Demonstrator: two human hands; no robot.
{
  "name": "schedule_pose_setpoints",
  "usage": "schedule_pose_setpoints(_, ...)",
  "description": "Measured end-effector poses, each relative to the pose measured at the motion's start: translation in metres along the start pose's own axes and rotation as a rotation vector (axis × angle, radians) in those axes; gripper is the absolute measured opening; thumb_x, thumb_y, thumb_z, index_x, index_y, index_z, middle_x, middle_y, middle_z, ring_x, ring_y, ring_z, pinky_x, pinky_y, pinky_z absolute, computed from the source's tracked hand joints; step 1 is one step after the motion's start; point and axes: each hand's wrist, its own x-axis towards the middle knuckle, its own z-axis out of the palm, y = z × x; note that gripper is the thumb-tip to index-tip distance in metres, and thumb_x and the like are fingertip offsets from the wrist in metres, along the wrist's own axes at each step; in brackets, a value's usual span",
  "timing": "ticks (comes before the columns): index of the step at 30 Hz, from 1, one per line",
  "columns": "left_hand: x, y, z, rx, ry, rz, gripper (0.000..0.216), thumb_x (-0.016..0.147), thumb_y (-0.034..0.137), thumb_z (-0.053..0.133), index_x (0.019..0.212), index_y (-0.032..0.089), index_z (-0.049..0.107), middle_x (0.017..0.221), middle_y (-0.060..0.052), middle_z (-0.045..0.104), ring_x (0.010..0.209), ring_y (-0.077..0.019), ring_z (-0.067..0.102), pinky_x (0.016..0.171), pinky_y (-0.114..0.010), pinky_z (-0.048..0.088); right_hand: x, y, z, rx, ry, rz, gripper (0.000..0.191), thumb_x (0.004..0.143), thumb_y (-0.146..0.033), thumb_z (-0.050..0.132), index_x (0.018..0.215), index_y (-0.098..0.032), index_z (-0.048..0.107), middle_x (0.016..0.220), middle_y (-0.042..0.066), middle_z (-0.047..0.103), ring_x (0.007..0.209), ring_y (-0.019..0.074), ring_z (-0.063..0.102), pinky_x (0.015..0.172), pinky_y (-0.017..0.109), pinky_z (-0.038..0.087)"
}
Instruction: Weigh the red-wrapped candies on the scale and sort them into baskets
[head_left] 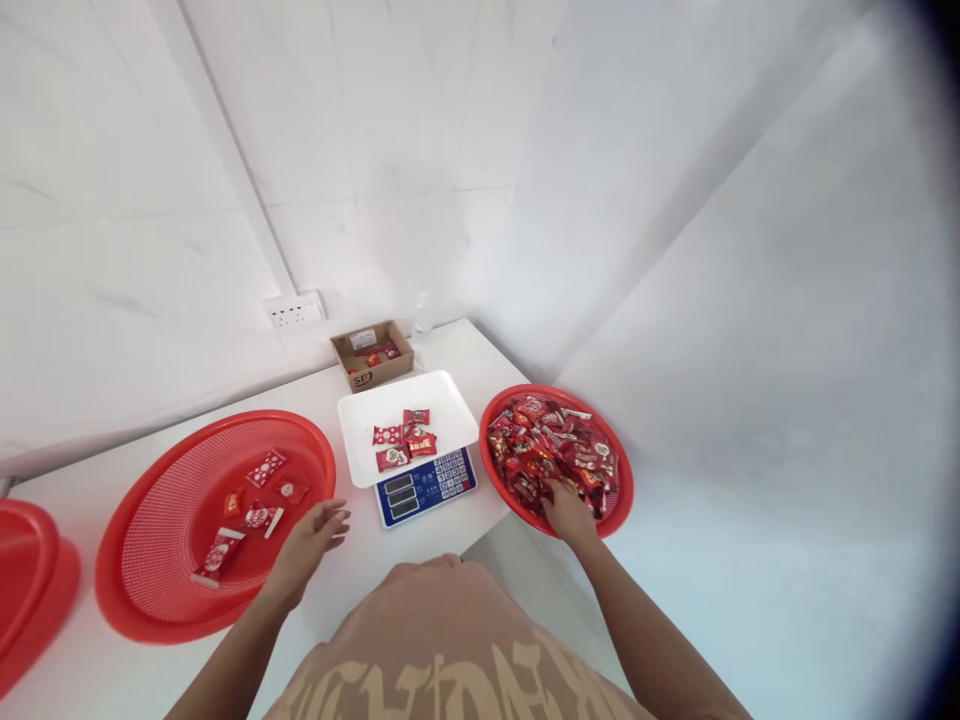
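My right hand (568, 512) reaches into the red basket (625, 500) on the right, its fingers bent down among a heap of red wrapped candies (536, 440). The fingertips are partly hidden, so what they grip cannot be made out. Over the right rim of the wide red basket (131, 600) on the left, my left hand (307, 540) holds nothing, its fingers loosely apart. Several wrapped candies (264, 468) lie spread in that basket. Between the hands stands a digital scale (427, 492); its white tray (450, 400) bears several red candy packets (392, 458).
Behind the scale sits a small cardboard box (382, 375) with a few red packets inside. A clear plastic bottle (423, 314) stands near the wall. Another red basket (37, 590) is cut off at the left edge. The white table (480, 355) meets walls at the back and right.
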Motion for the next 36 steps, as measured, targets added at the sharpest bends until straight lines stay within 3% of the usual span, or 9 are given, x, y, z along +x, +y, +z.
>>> schedule_pose_setpoints(6,0.000,0.018,0.027,0.076,-0.143,0.082,0.053,0.062,0.053,0.069,0.100,0.017,0.060,0.102,-0.011,0.066,0.089,-0.0216,0.063,0.082,-0.037,0.051,0.005,-0.012,0.004,-0.069,-0.039,0.040,0.043,0.083,-0.032,0.046,0.123,-0.016,0.051,0.125,0.016,0.056,0.113,0.0288,0.054,0.088,0.037,0.042)
schedule_pose_setpoints(11,-0.002,0.018,0.028,0.155,-0.209,0.113,0.054,0.066,0.054,0.064,0.105,0.017,0.059,0.103,-0.010,0.066,0.091,-0.0217,0.063,0.083,-0.039,0.050,0.006,-0.023,0.002,-0.048,-0.070,0.026,0.043,0.086,-0.042,0.044,0.124,-0.024,0.049,0.117,0.010,0.062,0.109,0.0242,0.057,0.085,0.032,0.042)
schedule_pose_setpoints(17,-0.003,0.013,0.021,0.160,-0.173,0.067,0.058,0.065,0.056,0.064,0.106,0.016,0.057,0.103,-0.011,0.064,0.091,-0.0219,0.063,0.084,-0.038,0.050,0.017,-0.030,0.004,-0.110,-0.092,0.122,0.055,0.091,-0.036,0.032,0.142,-0.018,0.021,0.108,0.017,0.065,0.096,0.0269,0.064,0.079,0.038,0.044)
schedule_pose_setpoints(26,-0.005,0.013,0.025,0.154,-0.189,0.053,0.057,0.063,0.054,0.065,0.104,0.016,0.057,0.103,-0.011,0.065,0.091,-0.0224,0.063,0.086,-0.040,0.049,0.029,-0.030,0.003,-0.150,-0.071,0.119,0.047,0.088,-0.040,0.039,0.130,-0.020,0.039,0.105,0.017,0.065,0.096,0.0298,0.063,0.078,0.042,0.045)
schedule_pose_setpoints(32,-0.002,0.009,0.023,0.156,-0.197,0.052,0.054,0.065,0.052,0.065,0.105,0.017,0.057,0.103,-0.010,0.065,0.091,-0.0224,0.063,0.085,-0.040,0.049,0.026,-0.032,0.003,-0.162,-0.051,0.116,0.046,0.088,-0.042,0.039,0.129,-0.021,0.041,0.106,0.017,0.065,0.097,0.0305,0.063,0.077,0.044,0.045)
schedule_pose_setpoints(36,0.000,0.009,0.023,0.160,-0.202,0.055,0.055,0.063,0.053,0.065,0.104,0.017,0.057,0.101,-0.010,0.065,0.089,-0.0223,0.063,0.083,-0.039,0.049,0.031,-0.035,-0.001,-0.143,-0.083,0.095,0.035,0.084,-0.035,0.046,0.114,-0.020,0.054,0.105,0.015,0.066,0.098,0.0292,0.063,0.078,0.040,0.045)
